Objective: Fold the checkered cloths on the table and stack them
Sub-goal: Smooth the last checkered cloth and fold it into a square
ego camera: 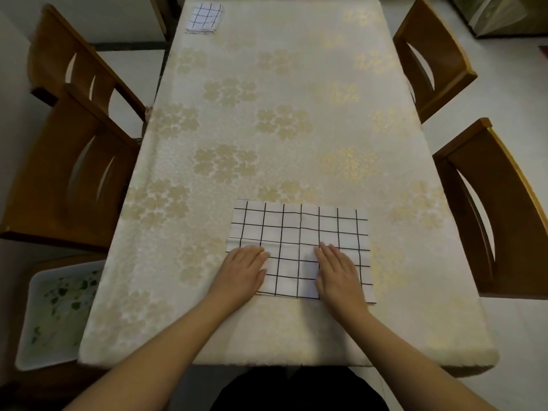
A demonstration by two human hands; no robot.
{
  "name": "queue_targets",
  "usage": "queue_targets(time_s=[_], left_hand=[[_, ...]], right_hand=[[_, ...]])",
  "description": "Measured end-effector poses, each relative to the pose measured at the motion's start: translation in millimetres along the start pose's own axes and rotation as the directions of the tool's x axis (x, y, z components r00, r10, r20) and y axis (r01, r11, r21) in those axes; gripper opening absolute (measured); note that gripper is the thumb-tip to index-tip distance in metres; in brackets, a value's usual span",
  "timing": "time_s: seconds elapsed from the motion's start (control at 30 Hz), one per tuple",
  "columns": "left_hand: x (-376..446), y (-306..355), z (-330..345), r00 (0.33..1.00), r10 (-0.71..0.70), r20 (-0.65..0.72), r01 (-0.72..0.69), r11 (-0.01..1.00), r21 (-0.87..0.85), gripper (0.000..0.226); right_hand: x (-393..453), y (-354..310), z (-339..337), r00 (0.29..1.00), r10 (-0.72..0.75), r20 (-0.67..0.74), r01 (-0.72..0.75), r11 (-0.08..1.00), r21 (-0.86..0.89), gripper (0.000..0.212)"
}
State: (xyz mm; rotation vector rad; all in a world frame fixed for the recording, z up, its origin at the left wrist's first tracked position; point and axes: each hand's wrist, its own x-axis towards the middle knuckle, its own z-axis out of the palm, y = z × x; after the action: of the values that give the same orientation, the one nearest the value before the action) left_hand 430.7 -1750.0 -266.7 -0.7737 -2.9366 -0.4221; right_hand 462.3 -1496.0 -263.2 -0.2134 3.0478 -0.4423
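Now, table: the table (pixel 296 84) was long and covered with a cream cover bearing pale gold flower prints.
Cloth: a white cloth (pixel 299 232) with a black grid lay flat near the close edge of the table, a little to the right of the middle. It looked like a wide rectangle, and its edges were almost straight.
Left hand: the left hand (pixel 241 269) lay palm down on the lower left part of the cloth. Its fingers were straight and close together, pressing the fabric, and they pinched nothing.
Right hand: the right hand (pixel 339 272) lay palm down on the lower right part of the cloth. Its fingers were also straight, a little spread, and flat on the fabric.
Stack: a small stack (pixel 205 18) of folded grid cloths sat at the far left corner of the table, well apart from the hands.
Chairs: two wooden chairs (pixel 77 161) stood at the left side, and two more stood at the right side.
Tray: a white tray (pixel 56 310) with green leaf marks was beside the near left corner of the table, lower than the table top.
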Motion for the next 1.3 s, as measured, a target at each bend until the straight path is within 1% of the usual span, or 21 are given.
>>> queue_targets(time_s=[0.07, 0.13, 0.23, 0.33, 0.43, 0.53, 0.7, 0.8, 0.87, 0.9, 0.93, 1.0, 1.03, 1.07, 1.1, 1.13, 1.17, 1.2, 1.23, 1.3], left_hand=[[23, 13, 8, 0.990, -0.062, 0.124, 0.059, 0.998, 0.025, 0.045], [35, 19, 14, 0.963, -0.146, 0.227, 0.135, 0.989, 0.066, 0.052], [34, 18, 22, 0.930, -0.223, 0.293, 0.200, 0.974, 0.106, 0.058], [30, 12, 30, 0.915, -0.284, 0.288, 0.253, 0.957, 0.138, 0.061], [27, 2, 29, 0.897, -0.344, 0.280, 0.303, 0.936, 0.177, 0.068], [24, -6, 29, 0.884, -0.379, 0.275, 0.330, 0.921, 0.207, 0.075], [24, -6, 31, 0.887, -0.381, 0.259, 0.342, 0.921, 0.186, 0.079], [26, -6, 25, 0.872, -0.383, 0.305, 0.348, 0.923, 0.162, 0.077], [30, -7, 20, 0.851, -0.391, 0.351, 0.371, 0.920, 0.125, 0.076], [33, -9, 16, 0.836, -0.402, 0.373, 0.408, 0.911, 0.067, 0.077], [36, -11, 11, 0.827, -0.417, 0.377, 0.460, 0.888, -0.026, 0.079], [42, -17, -4, 0.831, -0.465, 0.304, 0.539, 0.808, -0.238, 0.076], [43, -20, -12, 0.830, -0.504, 0.240, 0.557, 0.773, -0.303, 0.068], [42, -23, -19, 0.811, -0.556, 0.179, 0.581, 0.737, -0.345, 0.058], [40, -26, -27, 0.770, -0.622, 0.145, 0.624, 0.686, -0.375, 0.046], [36, -27, -34, 0.707, -0.690, 0.153, 0.684, 0.613, -0.397, 0.034], [31, -27, -39, 0.641, -0.743, 0.191, 0.743, 0.539, -0.396, 0.025], [25, -28, -42, 0.587, -0.777, 0.229, 0.790, 0.488, -0.371, 0.020], [17, -29, -43, 0.548, -0.795, 0.261, 0.825, 0.465, -0.320, 0.019], [0, -32, -44, 0.499, -0.803, 0.326, 0.867, 0.460, -0.193, 0.022]], right_hand=[[24, -15, 10, 0.999, -0.002, 0.041, 0.002, 1.000, 0.011, 0.057], [42, -23, 21, 0.996, 0.021, 0.082, -0.022, 1.000, 0.002, 0.057], [57, -17, 31, 0.989, 0.042, 0.139, -0.039, 0.999, -0.019, 0.060], [58, 5, 27, 0.988, 0.054, 0.145, -0.046, 0.997, -0.058, 0.064], [53, 40, 12, 0.976, 0.160, 0.146, -0.145, 0.984, -0.104, 0.067], [51, 74, -4, 0.965, 0.219, 0.144, -0.200, 0.971, -0.131, 0.069], [55, 90, -10, 0.961, 0.224, 0.165, -0.199, 0.968, -0.152, 0.071], [56, 88, -11, 0.958, 0.221, 0.183, -0.196, 0.970, -0.146, 0.073], [56, 85, -13, 0.963, 0.213, 0.163, -0.194, 0.973, -0.123, 0.075], [56, 83, -14, 0.970, 0.204, 0.135, -0.191, 0.976, -0.107, 0.074], [54, 79, -15, 0.977, 0.190, 0.101, -0.181, 0.979, -0.090, 0.072], [48, 71, -15, 0.990, 0.138, 0.034, -0.136, 0.989, -0.055, 0.067], [44, 66, -14, 0.994, 0.110, 0.011, -0.110, 0.993, -0.038, 0.064], [38, 60, -13, 0.996, 0.088, -0.010, -0.088, 0.996, -0.022, 0.060], [32, 55, -13, 0.997, 0.071, -0.033, -0.071, 0.997, -0.009, 0.057], [26, 49, -12, 0.997, 0.055, -0.056, -0.055, 0.998, 0.000, 0.054], [20, 44, -12, 0.996, 0.043, -0.078, -0.042, 0.999, 0.007, 0.051], [14, 39, -11, 0.995, 0.031, -0.094, -0.030, 0.999, 0.017, 0.048], [9, 35, -10, 0.995, 0.018, -0.102, -0.015, 0.999, 0.030, 0.046], [0, 25, -7, 0.995, -0.026, -0.098, 0.029, 0.999, 0.027, 0.040]])
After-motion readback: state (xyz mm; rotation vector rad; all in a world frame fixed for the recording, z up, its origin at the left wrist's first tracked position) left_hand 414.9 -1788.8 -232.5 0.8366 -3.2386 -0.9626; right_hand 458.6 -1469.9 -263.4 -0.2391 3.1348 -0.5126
